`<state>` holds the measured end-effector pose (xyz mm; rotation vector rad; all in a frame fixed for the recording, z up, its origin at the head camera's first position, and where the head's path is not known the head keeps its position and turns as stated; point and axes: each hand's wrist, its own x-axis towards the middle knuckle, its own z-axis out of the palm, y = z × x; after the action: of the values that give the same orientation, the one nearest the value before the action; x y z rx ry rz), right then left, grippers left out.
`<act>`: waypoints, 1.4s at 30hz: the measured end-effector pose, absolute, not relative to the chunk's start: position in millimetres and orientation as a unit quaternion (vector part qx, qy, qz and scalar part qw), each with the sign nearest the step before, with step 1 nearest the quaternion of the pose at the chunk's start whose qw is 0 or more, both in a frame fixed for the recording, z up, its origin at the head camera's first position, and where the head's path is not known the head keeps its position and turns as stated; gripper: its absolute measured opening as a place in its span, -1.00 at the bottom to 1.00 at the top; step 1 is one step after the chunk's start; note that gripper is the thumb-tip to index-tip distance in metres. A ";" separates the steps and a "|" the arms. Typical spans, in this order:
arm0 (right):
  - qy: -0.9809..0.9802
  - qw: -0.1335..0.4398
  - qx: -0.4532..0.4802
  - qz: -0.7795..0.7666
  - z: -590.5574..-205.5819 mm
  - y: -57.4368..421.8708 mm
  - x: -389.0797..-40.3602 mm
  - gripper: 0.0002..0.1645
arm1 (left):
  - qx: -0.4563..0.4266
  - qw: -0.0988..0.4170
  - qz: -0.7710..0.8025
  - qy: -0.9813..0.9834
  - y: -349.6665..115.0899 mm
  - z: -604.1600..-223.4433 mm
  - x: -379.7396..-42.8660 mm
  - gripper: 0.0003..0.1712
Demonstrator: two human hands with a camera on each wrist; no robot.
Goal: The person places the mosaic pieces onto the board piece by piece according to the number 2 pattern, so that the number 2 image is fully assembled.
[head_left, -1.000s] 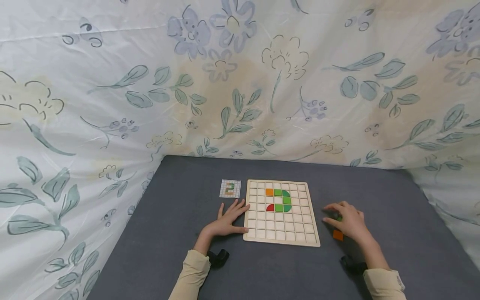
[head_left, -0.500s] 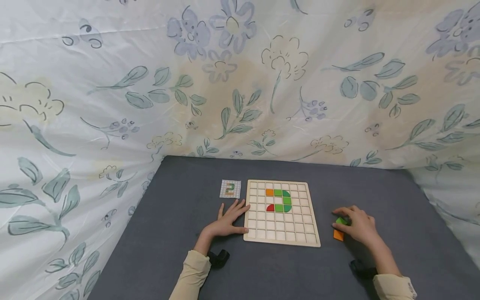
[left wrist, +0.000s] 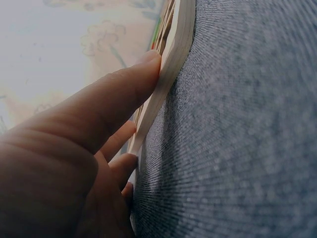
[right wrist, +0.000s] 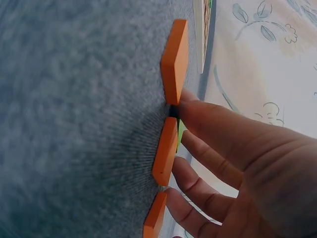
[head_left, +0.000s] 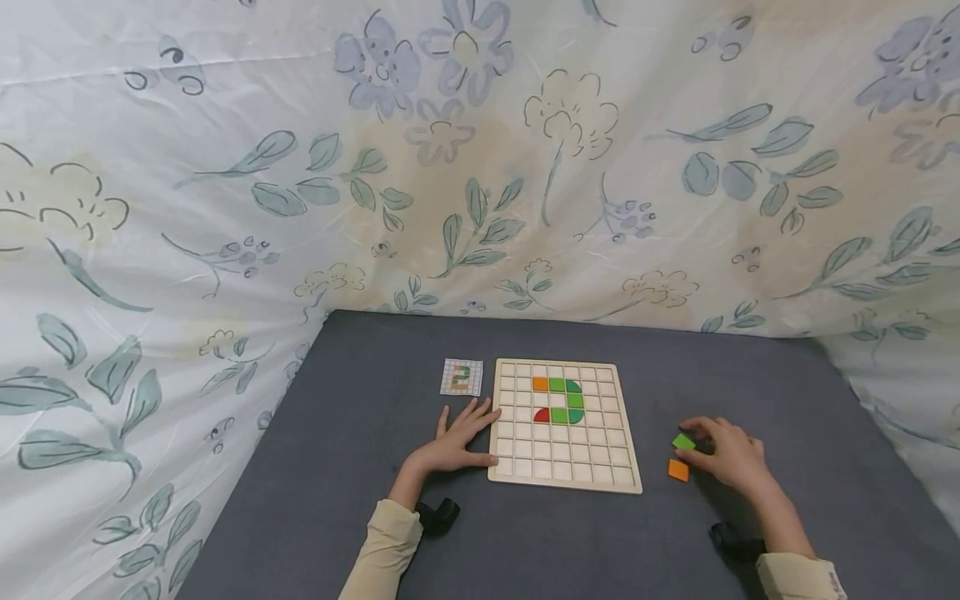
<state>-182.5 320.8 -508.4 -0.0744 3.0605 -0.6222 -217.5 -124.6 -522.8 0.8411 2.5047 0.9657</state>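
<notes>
My left hand (head_left: 452, 447) lies with spread fingers on the left edge of a wooden grid board (head_left: 528, 454); its thumb touches the rim in the left wrist view. On the board sit an orange square (head_left: 541, 384), several green pieces (head_left: 574, 401) and a red quarter-round piece (head_left: 542, 415). To the board's right, my right hand (head_left: 731, 457) pinches a light green square tile (head_left: 683, 442) between thumb and index finger. An orange tile (head_left: 678, 471) lies just below it. Several orange tiles (right wrist: 175, 62) stand out in the right wrist view, mostly hidden from the head view.
A small pattern card (head_left: 461, 377) with a coloured figure on a grid lies left of the board. Dark grey cloth (head_left: 555, 542) covers the table. Flower-printed fabric (head_left: 480, 167) hangs behind and at the sides. Black wrist cameras (head_left: 437, 517) sit on both wrists.
My right hand has moved right and slightly down, away from the board, and its thumb and index finger have come round the green tile. My left hand and the board stay in place.
</notes>
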 end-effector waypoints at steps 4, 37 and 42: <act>0.980 0.013 -0.019 -0.200 -508.3 322.7 -181.6 -0.41 | 0.295 0.164 0.337 0.879 -124.2 -522.2 -217.7 -0.11; 0.974 -0.003 -0.040 -0.222 -507.9 312.2 -182.7 -0.66 | 0.289 0.161 0.327 0.885 -125.1 -525.3 -218.9 -0.12; 0.974 -0.003 -0.038 -0.225 -508.8 313.9 -181.5 -0.63 | 0.291 0.161 0.329 0.884 -125.0 -526.3 -219.6 -0.11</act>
<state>-181.5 313.9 -508.8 -0.1202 3.0638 -0.7076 -219.6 -125.0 -526.3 0.8320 2.5232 0.9395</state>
